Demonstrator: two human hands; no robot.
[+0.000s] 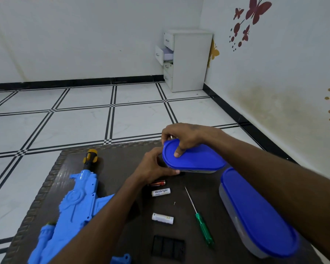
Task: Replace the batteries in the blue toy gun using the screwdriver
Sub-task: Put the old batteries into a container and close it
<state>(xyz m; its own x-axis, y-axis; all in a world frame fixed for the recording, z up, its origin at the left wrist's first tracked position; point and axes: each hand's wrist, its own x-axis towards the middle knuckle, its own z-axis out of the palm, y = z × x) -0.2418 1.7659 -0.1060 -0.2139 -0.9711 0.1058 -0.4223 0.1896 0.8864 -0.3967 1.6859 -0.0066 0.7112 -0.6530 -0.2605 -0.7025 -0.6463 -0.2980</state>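
The blue toy gun [75, 204] lies on the left of the dark mat, its yellow-and-black muzzle pointing away. A green-handled screwdriver [199, 220] lies right of centre. Two white batteries [160, 192] [162, 218] and a red one [157, 183] lie between them, with a tiny screw [174, 203] and the black battery cover [168, 248] nearer me. A small clear container with a blue lid [193, 158] is at the mat's far side. My left hand [154, 166] grips its near-left end. My right hand [181, 138] holds the lid from above, thumb on top.
A larger clear container with a blue lid [259, 216] stands at the right of the mat [111, 168], under my right forearm. A white drawer cabinet [187, 60] stands in the room's far corner on the tiled floor.
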